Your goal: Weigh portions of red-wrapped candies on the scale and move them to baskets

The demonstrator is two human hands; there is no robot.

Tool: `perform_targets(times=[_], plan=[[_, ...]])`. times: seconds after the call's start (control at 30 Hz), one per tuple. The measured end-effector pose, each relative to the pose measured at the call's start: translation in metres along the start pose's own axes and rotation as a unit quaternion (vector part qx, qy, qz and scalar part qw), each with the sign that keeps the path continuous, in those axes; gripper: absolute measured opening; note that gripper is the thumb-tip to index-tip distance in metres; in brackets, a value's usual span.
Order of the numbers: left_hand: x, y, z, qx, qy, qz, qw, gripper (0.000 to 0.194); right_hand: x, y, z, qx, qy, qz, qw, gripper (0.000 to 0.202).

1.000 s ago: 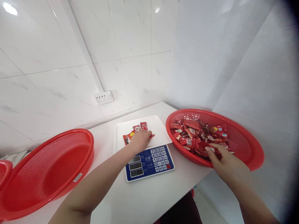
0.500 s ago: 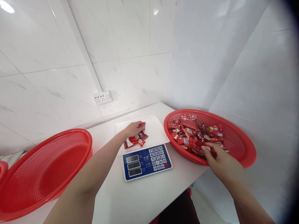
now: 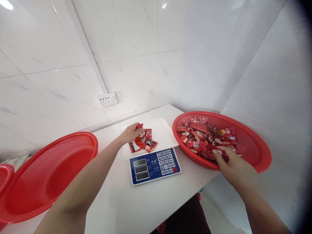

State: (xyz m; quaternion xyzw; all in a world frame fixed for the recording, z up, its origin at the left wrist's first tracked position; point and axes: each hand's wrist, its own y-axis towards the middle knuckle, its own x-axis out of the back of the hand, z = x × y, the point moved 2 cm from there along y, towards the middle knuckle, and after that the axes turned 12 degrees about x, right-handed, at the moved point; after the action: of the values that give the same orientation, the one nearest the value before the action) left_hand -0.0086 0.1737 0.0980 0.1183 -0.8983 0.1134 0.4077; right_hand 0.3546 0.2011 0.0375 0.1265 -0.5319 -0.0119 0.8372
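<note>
Over the white pan (image 3: 165,133) of a digital scale (image 3: 155,166), my left hand (image 3: 131,132) pinches a small red snack packet (image 3: 139,126). Several red packets (image 3: 148,143) lie in a loose heap on the pan beside my fingers. At the right, my right hand (image 3: 234,164) reaches over the near rim of a red basket (image 3: 258,156). Its thumb and fingers close on a dark red packet (image 3: 220,153) at the edge of the pile (image 3: 198,133) of wrapped snacks. The fingertips under that packet are partly hidden.
Another red mesh basket (image 3: 56,169) stands at the left, with part of a further red basket (image 3: 5,177) at the frame edge. All rest about a white table (image 3: 117,208) against a tiled wall (image 3: 138,78) with a power socket (image 3: 108,99).
My left hand has moved left across the pan, and another packet now shows on the heap there. The scale's top reading has changed. My right hand stays at the basket.
</note>
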Motion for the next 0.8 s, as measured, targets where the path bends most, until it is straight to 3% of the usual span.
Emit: perform_targets(times=[0.17, 0.33, 0.53, 0.67, 0.8], plan=[[0.007, -0.020, 0.007, 0.016, 0.002, 0.027, 1.000, 0.029, 0.001, 0.000, 0.000, 0.004, -0.007, 0.000, 1.000, 0.046], [0.001, -0.031, 0.013, 0.036, 0.018, 0.038, 0.998, 0.031, 0.001, 0.000, 0.002, -0.009, -0.002, 0.003, 1.000, 0.047], [-0.004, -0.024, 0.015, 0.069, 0.049, 0.010, 0.996, 0.028, 0.003, -0.001, 0.004, -0.010, 0.004, 0.009, 1.000, 0.046], [0.002, -0.017, 0.022, 0.099, 0.115, -0.026, 0.988, 0.028, 0.003, -0.001, 0.003, 0.004, -0.002, -0.009, 1.000, 0.046], [0.007, -0.016, 0.028, 0.121, 0.162, -0.024, 0.979, 0.030, 0.004, -0.001, 0.005, 0.005, -0.009, -0.001, 1.000, 0.046]])
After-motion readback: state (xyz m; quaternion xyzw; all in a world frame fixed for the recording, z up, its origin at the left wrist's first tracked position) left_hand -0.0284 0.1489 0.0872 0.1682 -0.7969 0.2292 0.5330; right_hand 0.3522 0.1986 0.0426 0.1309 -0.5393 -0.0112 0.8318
